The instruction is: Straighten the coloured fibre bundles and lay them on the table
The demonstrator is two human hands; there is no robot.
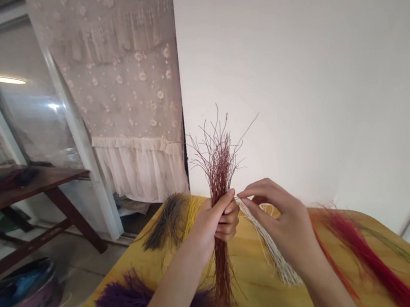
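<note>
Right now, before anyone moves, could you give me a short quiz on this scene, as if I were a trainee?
1. Which hand grips the dark red fibre bundle?
2. True or false: the purple fibre bunch lies on the yellow wooden table.
3. What does the right hand pinch: a) pale strands, b) purple fibres, c) nothing?

Key:
1. The left hand
2. True
3. a
</note>
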